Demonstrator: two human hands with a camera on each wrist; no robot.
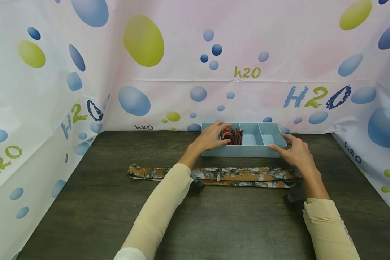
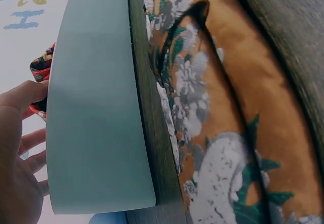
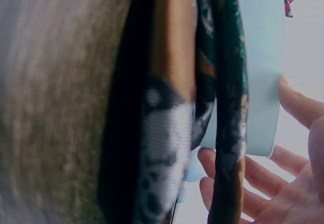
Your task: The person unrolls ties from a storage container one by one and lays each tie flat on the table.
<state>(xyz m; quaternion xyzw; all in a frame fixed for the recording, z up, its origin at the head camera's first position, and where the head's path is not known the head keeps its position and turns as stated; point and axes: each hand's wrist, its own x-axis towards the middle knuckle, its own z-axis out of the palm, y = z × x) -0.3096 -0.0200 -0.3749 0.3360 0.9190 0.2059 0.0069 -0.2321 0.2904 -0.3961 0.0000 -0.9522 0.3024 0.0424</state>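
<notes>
In the head view, a light blue divided tray [image 1: 240, 151] stands near the table's back edge. A folded red and dark patterned cloth [image 1: 236, 136] stands in its left part. My left hand [image 1: 209, 139] holds this cloth, thumb in front and fingers behind; the left wrist view shows the thumb against the red cloth [image 2: 41, 68] at the tray wall [image 2: 96, 102]. My right hand [image 1: 295, 151] touches the tray's right end, thumb at the front corner, fingers loosely spread; the right wrist view shows the thumb on the rim and fingers beside the end [image 3: 260, 118].
A long orange floral cloth strip [image 1: 240, 176], folded in layers, lies across the dark table [image 1: 234, 224] in front of the tray, beneath both forearms. The tray's middle and right compartments hold nothing. A white sheet with coloured ovals [image 1: 182, 47] hangs behind and at both sides.
</notes>
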